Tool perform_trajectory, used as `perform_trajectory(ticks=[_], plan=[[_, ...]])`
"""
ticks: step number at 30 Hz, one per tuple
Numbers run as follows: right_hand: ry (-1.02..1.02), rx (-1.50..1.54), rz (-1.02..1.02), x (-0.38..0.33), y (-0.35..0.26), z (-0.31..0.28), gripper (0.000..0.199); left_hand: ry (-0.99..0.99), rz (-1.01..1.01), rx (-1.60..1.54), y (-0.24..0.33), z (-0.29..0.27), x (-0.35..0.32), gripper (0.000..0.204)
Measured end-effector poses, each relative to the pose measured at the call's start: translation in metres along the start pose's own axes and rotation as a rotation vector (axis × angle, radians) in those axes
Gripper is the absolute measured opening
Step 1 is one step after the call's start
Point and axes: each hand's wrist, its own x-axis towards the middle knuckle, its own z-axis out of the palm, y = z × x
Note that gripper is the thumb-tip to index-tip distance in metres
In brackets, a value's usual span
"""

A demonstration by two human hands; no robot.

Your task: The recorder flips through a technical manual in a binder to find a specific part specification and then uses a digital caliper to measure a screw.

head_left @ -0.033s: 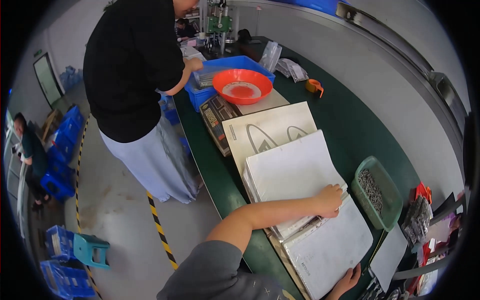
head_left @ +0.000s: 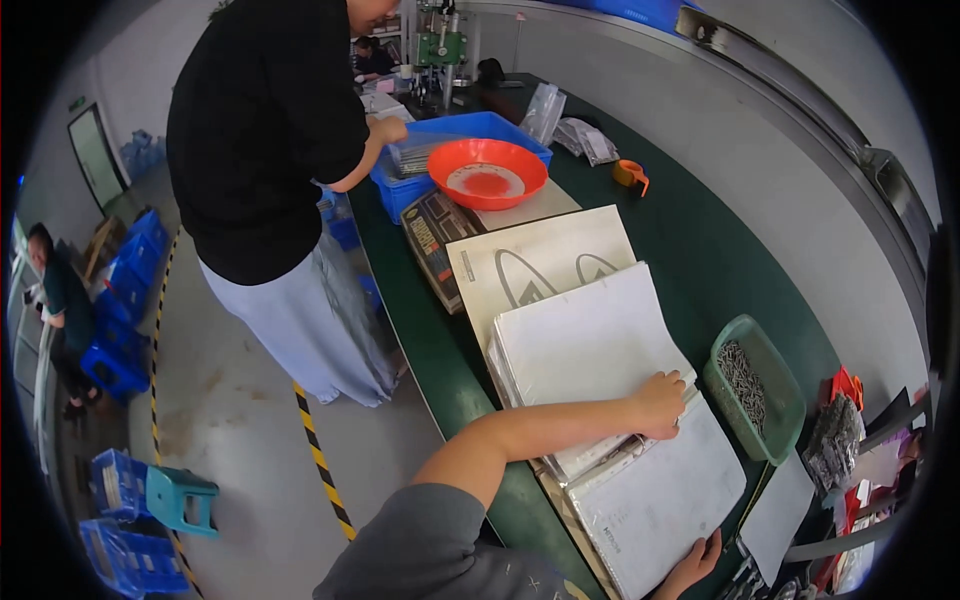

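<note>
An open ring binder [head_left: 590,335] with sheets in clear sleeves lies in front of me on the green table, its pages spread to both sides of the rings. My left hand [head_left: 660,405] reaches across to the middle, its fingers curled closed on the binder at the ring fitting [head_left: 620,452], which they partly cover. At the near right edge of the lower sheet [head_left: 660,495] rests my right hand [head_left: 692,568], fingers apart and touching the edge. Its palm and wrist are mostly cut off by the frame.
Right of the binder stands a green tray [head_left: 785,400] of small metal pins. A cream printed board [head_left: 600,232], a flat box [head_left: 430,245], a red bowl [head_left: 530,178] and a blue bin [head_left: 485,125] lie beyond. Orange tape dispenser [head_left: 630,174] farther right. A co-worker [head_left: 260,130] stands far left.
</note>
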Motion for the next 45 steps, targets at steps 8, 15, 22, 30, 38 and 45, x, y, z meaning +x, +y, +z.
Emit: perform_trajectory(ticks=[8, 15, 22, 30, 38, 45], plan=[[0.045, -0.08, 0.037, 0.003, -0.027, 0.002, 0.036, 0.006, -0.129, -0.01, 0.009, 0.011, 0.008, 0.024], [-0.028, 0.037, -0.021, 0.019, 0.037, -0.008, 0.037, 0.045, -0.06, 0.035, 0.007, 0.015, 0.008, 0.023], [-0.018, 0.077, -0.053, 0.02, 0.042, -0.008, 0.036, -0.059, 0.055, 0.056, 0.0, 0.013, 0.013, 0.028], [-0.009, 0.01, -0.088, 0.026, 0.043, -0.009, 0.036, 0.014, -0.015, -0.257, -0.008, 0.022, 0.014, 0.025], [0.062, -0.129, 0.025, -0.003, -0.02, -0.001, 0.036, 0.112, -0.024, -0.367, -0.005, 0.031, 0.004, 0.023], [-0.005, 0.034, -0.005, 0.001, -0.004, 0.001, 0.039, 0.124, 0.083, -0.056, -0.012, 0.04, 0.017, 0.016]])
